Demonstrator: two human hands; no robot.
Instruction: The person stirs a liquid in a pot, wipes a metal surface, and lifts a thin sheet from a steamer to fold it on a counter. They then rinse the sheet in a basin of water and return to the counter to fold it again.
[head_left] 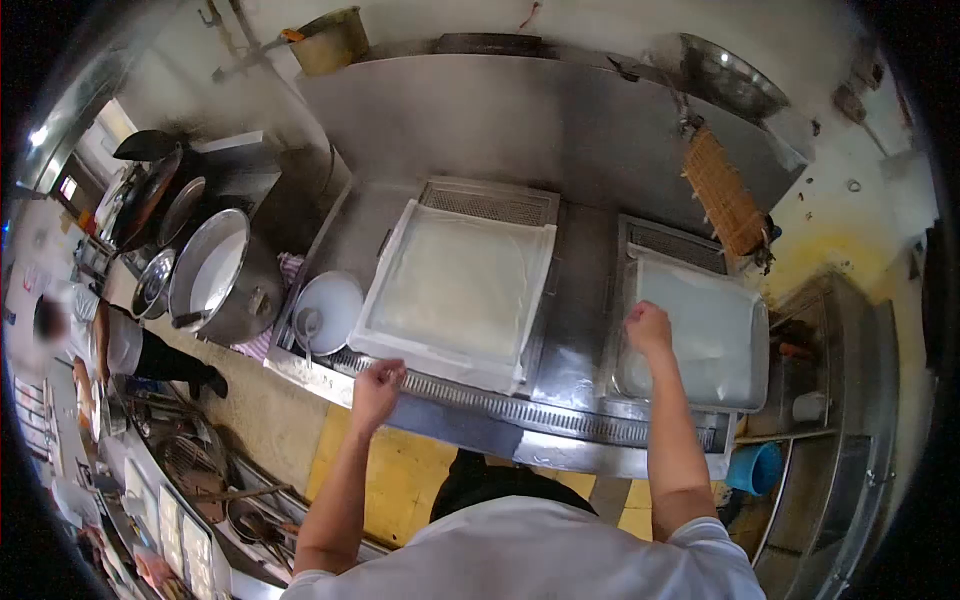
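My left hand (377,393) is curled with its fingers together, by the front left corner of a white cloth (440,370). That cloth lies over a square steamer tray, under a smooth, pale cream sheet (455,280). What those fingers hold, if anything, is too small to make out. Over the left side of a second square tray (762,365) is my right hand (648,328), its fingers closed. A pale, wet-looking sheet or cloth (700,325) covers this tray; whether the fingers pinch its edge cannot be seen.
A white bowl (343,300) with a ladle (308,325) sits left of the cream sheet. Beyond it stands a large metal pot (258,285) of white liquid. A woven strip (722,190) hangs at right. A co-worker (130,340) stands far left; a blue bucket (755,468) is low right.
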